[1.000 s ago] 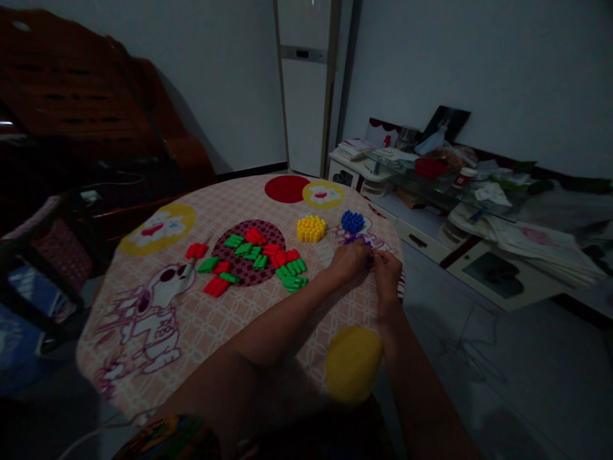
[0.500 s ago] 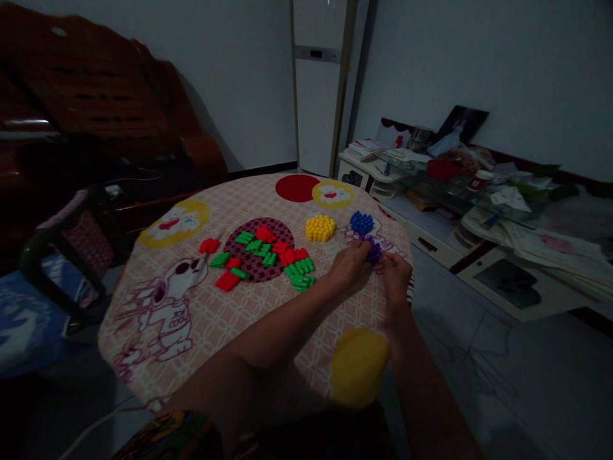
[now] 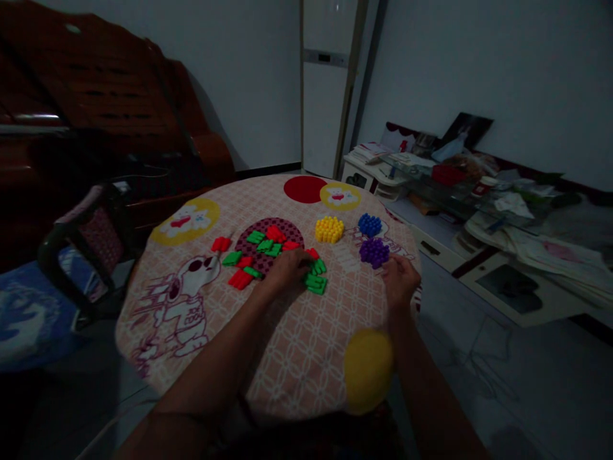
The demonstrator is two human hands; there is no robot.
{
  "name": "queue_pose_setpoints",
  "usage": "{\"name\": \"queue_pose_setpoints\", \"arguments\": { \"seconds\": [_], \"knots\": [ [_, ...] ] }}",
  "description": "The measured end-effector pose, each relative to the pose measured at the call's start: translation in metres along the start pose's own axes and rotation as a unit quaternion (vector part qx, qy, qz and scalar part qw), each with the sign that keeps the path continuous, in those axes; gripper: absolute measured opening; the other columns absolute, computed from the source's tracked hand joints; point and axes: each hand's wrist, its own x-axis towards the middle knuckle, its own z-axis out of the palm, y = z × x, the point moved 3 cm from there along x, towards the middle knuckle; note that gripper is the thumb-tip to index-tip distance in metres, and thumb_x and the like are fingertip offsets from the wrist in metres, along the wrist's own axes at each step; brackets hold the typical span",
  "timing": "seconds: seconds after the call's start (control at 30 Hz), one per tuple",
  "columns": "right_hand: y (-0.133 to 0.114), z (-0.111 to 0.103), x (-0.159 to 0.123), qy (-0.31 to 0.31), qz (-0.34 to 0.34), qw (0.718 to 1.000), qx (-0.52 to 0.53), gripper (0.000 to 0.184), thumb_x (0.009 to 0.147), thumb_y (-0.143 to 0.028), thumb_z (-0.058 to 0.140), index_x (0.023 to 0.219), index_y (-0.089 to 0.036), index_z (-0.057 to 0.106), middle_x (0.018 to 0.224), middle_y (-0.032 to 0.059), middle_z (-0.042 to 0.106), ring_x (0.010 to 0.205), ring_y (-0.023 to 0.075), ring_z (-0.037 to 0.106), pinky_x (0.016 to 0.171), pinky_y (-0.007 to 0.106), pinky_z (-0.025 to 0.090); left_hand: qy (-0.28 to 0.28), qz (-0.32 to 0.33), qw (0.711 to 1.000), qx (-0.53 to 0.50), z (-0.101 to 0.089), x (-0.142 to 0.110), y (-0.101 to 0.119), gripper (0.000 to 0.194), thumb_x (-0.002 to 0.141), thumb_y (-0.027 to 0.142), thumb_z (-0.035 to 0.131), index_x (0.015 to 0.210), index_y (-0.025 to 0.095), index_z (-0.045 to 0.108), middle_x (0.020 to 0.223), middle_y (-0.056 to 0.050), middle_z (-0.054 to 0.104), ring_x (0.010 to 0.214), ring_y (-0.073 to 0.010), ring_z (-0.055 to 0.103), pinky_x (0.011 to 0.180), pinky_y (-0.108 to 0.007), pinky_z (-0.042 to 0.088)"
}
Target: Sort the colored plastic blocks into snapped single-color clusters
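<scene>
Purple knobbly plastic cluster [image 3: 374,253], head view: near right edge of cloth-covered round table [image 3: 287,351], beside right hand [image 3: 401,280], curled, can't tell if pinching. Left hand [image 3: 288,268] at green ribbed plastic pieces [image 3: 316,283], grip hidden; likely pick-up step, calls for clean pinch next.

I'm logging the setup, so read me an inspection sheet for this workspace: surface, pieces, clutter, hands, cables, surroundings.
Surface: patterned tablecloth
Pieces: purple cluster, blue cluster, yellow cluster; scattered red pieces, green pieces
Clutter: papers and other items on the right-hand cabinet
Hands: left hand among the pieces, grip hidden; right hand by the purple cluster, contact unclear
Cables: pale cord, lower left
Surroundings: wooden bench, white upright unit
</scene>
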Motion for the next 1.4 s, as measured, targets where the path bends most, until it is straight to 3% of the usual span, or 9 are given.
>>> {"name": "queue_pose_setpoints", "arguments": {
  "seconds": [0.1,0.2,0.3,0.4,0.6,0.77,0.93,1.17,1.4],
  "knots": [
    [-0.025,0.032,-0.020,-0.185,-0.089,0.978,-0.026,0.032,0.084,-0.029,0.054,0.107,-0.019,0.073,0.095,0.0070,0.075,0.078,0.0191,0.068,0.073,0.031,0.056,-0.012,0.014,0.998,-0.058,0.001,-0.001,-0.001,0.037,0.073,0.011,0.063,0.108,0.017,0.074,0.107,-0.007,0.075,0.097,-0.0215,0.068,0.088,-0.030,0.051],
    [-0.045,0.064,-0.036,-0.322,-0.189,0.925,-0.062,0.045,0.080,-0.015,0.054,0.121,-0.022,0.070,0.121,0.0099,0.070,0.106,0.0221,0.066,0.096,0.038,0.052,-0.030,0.025,0.996,-0.084,-0.002,-0.004,0.000,0.042,0.070,0.012,0.066,0.111,0.018,0.073,0.109,-0.005,0.074,0.097,-0.0202,0.068,0.088,-0.028,0.051],
    [-0.055,0.089,-0.042,-0.404,-0.255,0.874,-0.087,0.056,0.076,-0.008,0.057,0.129,-0.024,0.066,0.135,0.0095,0.063,0.124,0.0240,0.056,0.109,0.043,0.043,-0.044,0.033,0.997,-0.055,-0.004,-0.007,0.003,0.040,0.070,0.019,0.068,0.109,0.017,0.073,0.104,-0.006,0.073,0.091,-0.0203,0.068,0.084,-0.028,0.051],
    [-0.057,0.104,-0.042,-0.445,-0.283,0.843,-0.104,0.049,0.079,-0.007,0.058,0.124,-0.022,0.068,0.127,0.0099,0.067,0.120,0.0249,0.057,0.107,0.043,0.043,-0.034,0.032,0.999,-0.010,-0.003,-0.008,0.004,0.035,0.073,0.021,0.067,0.107,0.017,0.073,0.104,-0.007,0.073,0.093,-0.0211,0.067,0.085,-0.028,0.050],
    [-0.053,0.102,-0.039,-0.394,-0.244,0.880,-0.099,0.033,0.085,-0.011,0.054,0.111,-0.021,0.072,0.111,0.0092,0.072,0.105,0.0231,0.062,0.096,0.036,0.047,-0.016,-0.015,1.000,-0.016,-0.003,-0.006,-0.006,0.028,0.078,0.019,0.062,0.103,0.015,0.074,0.093,-0.005,0.075,0.082,-0.0182,0.066,0.077,-0.025,0.047],
    [-0.048,0.087,-0.030,-0.241,-0.141,0.943,-0.184,0.027,0.089,-0.021,0.054,0.108,-0.020,0.072,0.100,0.0082,0.073,0.090,0.0211,0.066,0.082,0.030,0.047,0.028,-0.063,0.997,-0.028,-0.002,-0.004,0.000,0.028,0.082,0.023,0.061,0.105,0.014,0.075,0.092,-0.006,0.075,0.080,-0.0184,0.065,0.076,-0.026,0.047],
    [-0.046,0.081,-0.020,-0.187,-0.074,0.938,-0.283,0.019,0.091,-0.028,0.059,0.097,-0.017,0.073,0.087,0.0108,0.075,0.080,0.0213,0.067,0.073,0.028,0.042,0.079,-0.074,0.994,-0.009,0.009,0.001,0.018,0.030,0.087,0.022,0.058,0.113,0.015,0.071,0.105,-0.010,0.075,0.093,-0.0209,0.068,0.083,-0.028,0.048],
    [-0.042,0.081,-0.016,-0.201,-0.074,0.934,-0.286,0.013,0.087,-0.029,0.064,0.083,-0.020,0.074,0.080,0.0081,0.075,0.073,0.0189,0.066,0.065,0.026,0.039,-0.007,-0.047,0.998,0.033,0.011,-0.001,0.027,0.021,0.087,0.023,0.059,0.100,0.014,0.072,0.095,-0.010,0.073,0.087,-0.0214,0.066,0.080,-0.030,0.048],
    [-0.042,0.081,-0.019,-0.188,-0.096,0.933,-0.292,0.013,0.086,-0.031,0.065,0.080,-0.022,0.072,0.077,0.0065,0.074,0.069,0.0171,0.064,0.063,0.026,0.038,-0.010,-0.082,0.994,0.065,-0.004,-0.005,0.015,0.017,0.079,0.019,0.063,0.092,0.016,0.073,0.088,-0.007,0.072,0.083,-0.0201,0.065,0.074,-0.027,0.046]
  ]
}}
